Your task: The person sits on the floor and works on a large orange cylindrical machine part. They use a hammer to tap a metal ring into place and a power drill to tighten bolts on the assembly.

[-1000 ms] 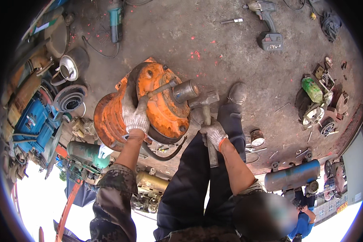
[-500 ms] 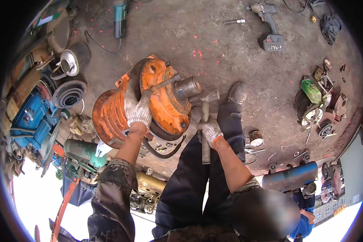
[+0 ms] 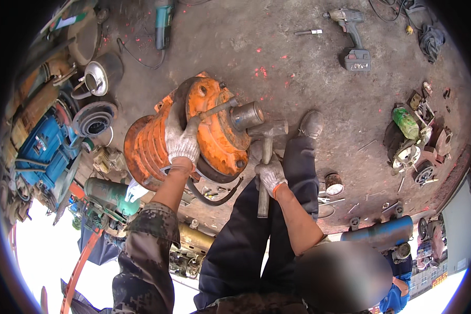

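Note:
An orange ribbed motor housing (image 3: 212, 138) lies on its side, its dark steel shaft (image 3: 247, 115) pointing right. My gloved left hand (image 3: 183, 142) rests on the housing's upper side, closed around a short metal rod (image 3: 219, 108). The rod's far end lies by the base of the shaft. My gloved right hand (image 3: 271, 176) grips a hammer (image 3: 267, 146) by its handle. The hammer's head (image 3: 268, 129) is just right of the shaft's end, above my leg; whether they touch I cannot tell.
An angle grinder (image 3: 163, 25) and a cordless impact wrench (image 3: 350, 39) lie on the far floor. Machine parts, including a blue housing (image 3: 44, 144), crowd the left. A green bottle (image 3: 405, 123) stands among parts at right; a small can (image 3: 334, 183) is beside my leg.
The whole view has shifted slightly. The hammer's handle has tilted a little, its lower end swinging left with my right hand. My left hand keeps its place on the housing with the rod.

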Demonstrator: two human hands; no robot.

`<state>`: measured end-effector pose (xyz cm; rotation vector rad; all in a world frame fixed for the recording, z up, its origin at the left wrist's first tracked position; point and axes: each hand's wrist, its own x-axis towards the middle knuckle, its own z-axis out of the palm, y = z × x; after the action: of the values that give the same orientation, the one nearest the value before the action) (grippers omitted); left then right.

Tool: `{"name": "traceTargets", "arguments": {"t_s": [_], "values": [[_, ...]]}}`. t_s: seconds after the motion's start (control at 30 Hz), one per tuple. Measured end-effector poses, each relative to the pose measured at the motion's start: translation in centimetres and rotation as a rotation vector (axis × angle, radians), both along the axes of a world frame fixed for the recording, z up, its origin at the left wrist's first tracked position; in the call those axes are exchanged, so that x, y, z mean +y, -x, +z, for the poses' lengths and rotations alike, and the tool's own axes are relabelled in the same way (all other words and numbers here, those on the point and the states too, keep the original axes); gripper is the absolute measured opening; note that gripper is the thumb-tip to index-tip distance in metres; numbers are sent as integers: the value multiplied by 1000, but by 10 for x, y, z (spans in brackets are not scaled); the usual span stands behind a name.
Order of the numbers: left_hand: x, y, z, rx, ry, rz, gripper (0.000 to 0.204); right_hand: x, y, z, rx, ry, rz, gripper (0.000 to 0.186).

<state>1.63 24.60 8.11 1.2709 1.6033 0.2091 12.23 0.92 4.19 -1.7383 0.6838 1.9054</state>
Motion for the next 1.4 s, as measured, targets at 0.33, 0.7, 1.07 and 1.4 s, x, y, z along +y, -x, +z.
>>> {"name": "traceTargets", "arguments": {"t_s": [0.33, 0.7, 1.07, 1.4], "values": [[-4, 33, -20, 130, -91, -128, 69, -2, -68, 11, -131, -60, -241, 30], [-3, 27, -15, 262, -100, -202, 70, 94, -43, -17, -335, -275, -14, 20], [-7, 27, -4, 369, -119, -219, 70, 84, -63, 0, -270, -262, -275, 23], [-2, 20, 9, 401, -34, -178, 68, 107, -53, -1, -111, -357, 287, 29]]}}
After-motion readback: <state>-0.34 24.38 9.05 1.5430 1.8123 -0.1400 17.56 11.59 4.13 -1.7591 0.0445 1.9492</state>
